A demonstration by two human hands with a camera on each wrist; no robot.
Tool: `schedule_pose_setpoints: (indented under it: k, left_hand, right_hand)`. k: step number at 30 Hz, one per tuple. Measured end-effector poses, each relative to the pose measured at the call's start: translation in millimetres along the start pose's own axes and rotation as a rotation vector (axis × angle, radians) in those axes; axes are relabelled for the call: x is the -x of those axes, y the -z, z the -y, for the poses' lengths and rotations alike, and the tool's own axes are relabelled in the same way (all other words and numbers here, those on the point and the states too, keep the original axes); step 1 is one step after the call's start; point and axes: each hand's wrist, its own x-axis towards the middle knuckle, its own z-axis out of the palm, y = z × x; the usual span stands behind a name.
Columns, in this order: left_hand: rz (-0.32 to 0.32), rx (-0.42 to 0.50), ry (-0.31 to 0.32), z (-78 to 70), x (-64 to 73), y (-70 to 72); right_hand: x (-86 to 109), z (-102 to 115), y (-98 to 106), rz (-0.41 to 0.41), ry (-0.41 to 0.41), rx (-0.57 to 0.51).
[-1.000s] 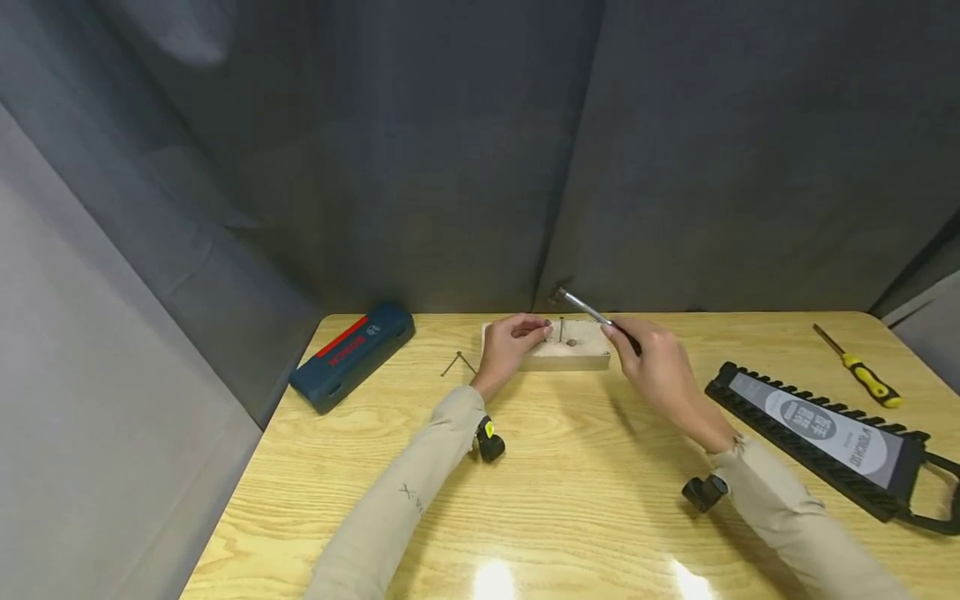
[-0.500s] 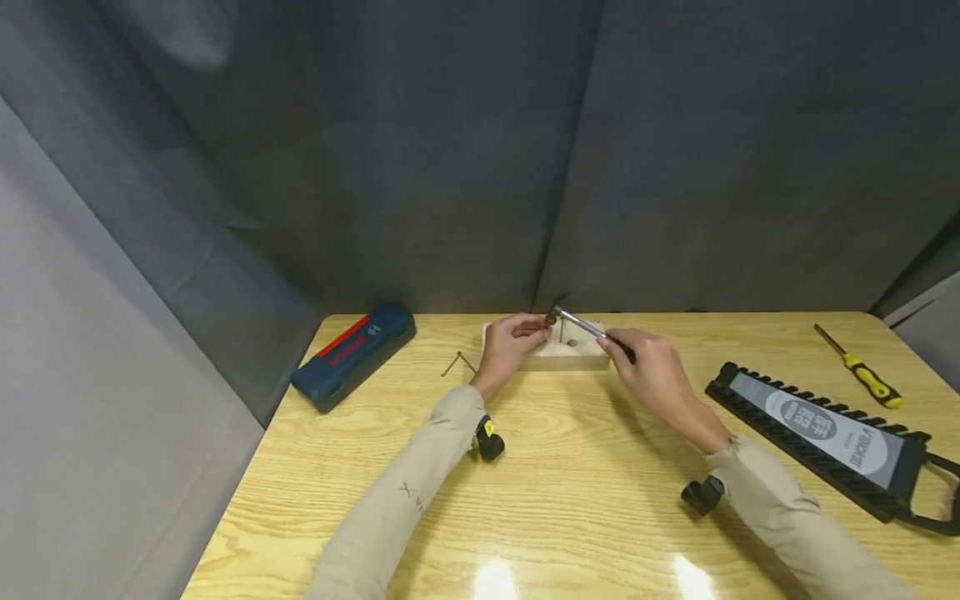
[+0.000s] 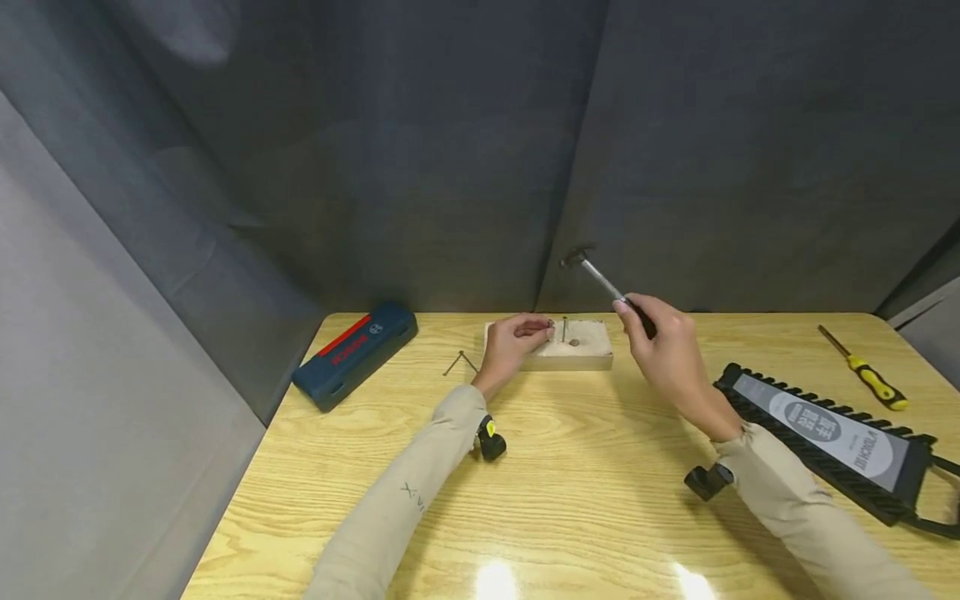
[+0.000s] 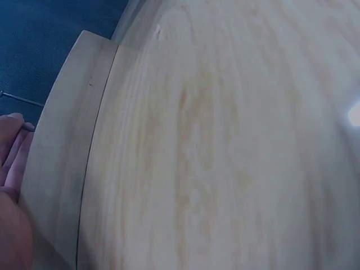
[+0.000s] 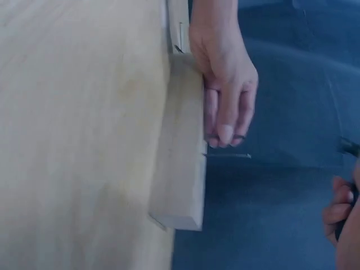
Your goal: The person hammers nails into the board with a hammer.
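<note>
A pale wooden block (image 3: 573, 362) lies near the table's back edge. At its left end my left hand (image 3: 512, 347) pinches a nail (image 5: 241, 137) between thumb and fingers, point toward the block's top. Beside those fingertips a second nail (image 3: 565, 330) stands upright in the block, and the right wrist view shows this standing nail (image 5: 230, 155) too. My right hand (image 3: 667, 354) grips a hammer (image 3: 603, 279) by its black handle, its head raised well above the block. A small round brown spot (image 3: 573, 342) marks the block's top.
Two loose nails (image 3: 453, 363) lie left of the block. A blue case with a red stripe (image 3: 356, 357) sits at the back left. On the right are a black wrench rack (image 3: 832, 433) and a yellow-black screwdriver (image 3: 873, 379). A dark curtain (image 3: 450, 167) hangs behind the table.
The hammer came down to the nails half a second ago and is now lifted higher, up and to the right with my right hand. My left hand has stayed in place on its nail.
</note>
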Motion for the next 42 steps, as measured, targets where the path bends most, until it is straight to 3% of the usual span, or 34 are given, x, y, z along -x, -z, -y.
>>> schedule_pose_setpoints:
  k: [3,8,15,27,39,42]
  left_hand:
    - [-0.016,-0.008,-0.002,-0.1,-0.4,2.5]
    - [-0.029,0.002,0.003,-0.2,-1.0,3.5]
    - [-0.033,-0.01,-0.004,-0.7,1.7,2.7]
    - [-0.03,-0.016,-0.011,0.9,-1.5,-1.3]
    - [-0.025,-0.016,-0.008,-0.4,-1.4,-2.7]
    - [-0.019,-0.007,-0.013,0.7,-1.5,-2.5]
  right_hand:
    - [8.2,0.0,-11.3,0.005,0.006,-0.001]
    - [21.1,7.2,-18.5,0.197,-0.065,0.074]
    - [15.2,7.5,-13.6,0.131,-0.019,0.066]
    - [22.6,2.5,-13.1,0.221,-0.103,0.093]
    - [18.4,-1.7,-6.6,0.288,-0.078,0.12]
    - [11.4,-0.4,-2.3,0.269,-0.055,0.109]
